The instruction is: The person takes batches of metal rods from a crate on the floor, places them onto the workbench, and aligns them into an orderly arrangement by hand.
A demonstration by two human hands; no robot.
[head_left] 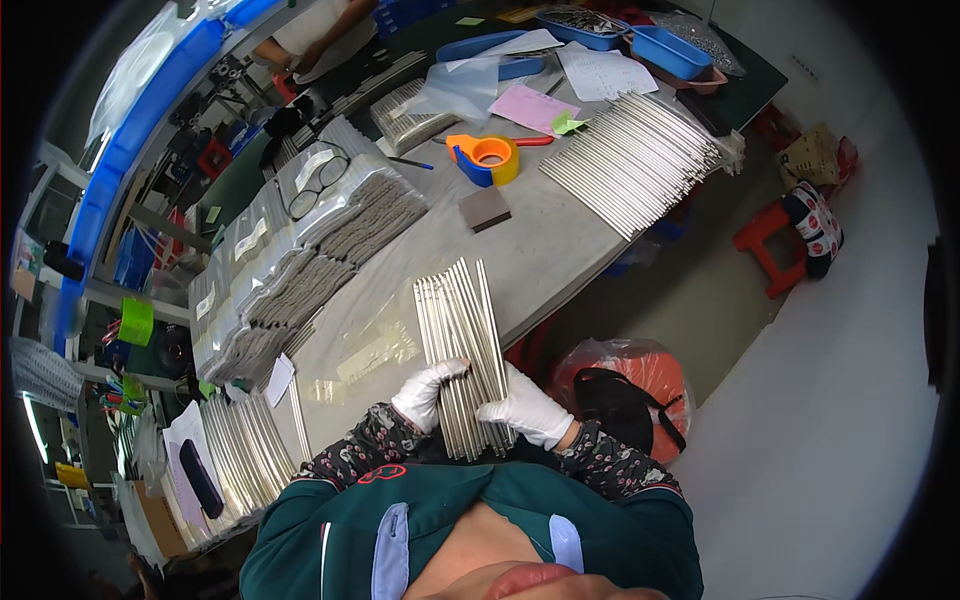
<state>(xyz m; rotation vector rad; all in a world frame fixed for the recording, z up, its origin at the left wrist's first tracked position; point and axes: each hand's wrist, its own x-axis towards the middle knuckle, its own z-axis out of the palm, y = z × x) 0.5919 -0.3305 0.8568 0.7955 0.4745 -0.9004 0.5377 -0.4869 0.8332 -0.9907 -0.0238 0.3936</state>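
Note:
A bundle of thin silvery metal rods (455, 325) is held in front of my chest, over the near edge of the table. My left hand (424, 393), in a white glove, is closed round the bundle's left side. On the other side my right hand (528, 409), also gloved in white, grips the rods with its thumb lying across them. At the top the rods fan slightly apart, and one on the right stands a little away from the others. Most of my fingertips are hidden behind the bundle.
More rods (635, 160) lie side by side at the far right of the grey table (400, 262); another row (240, 440) is at the near left. Wrapped stacks (300, 260) line the left. Beyond are a tape dispenser (485, 160), a dark block (485, 210) and blue trays (670, 52).

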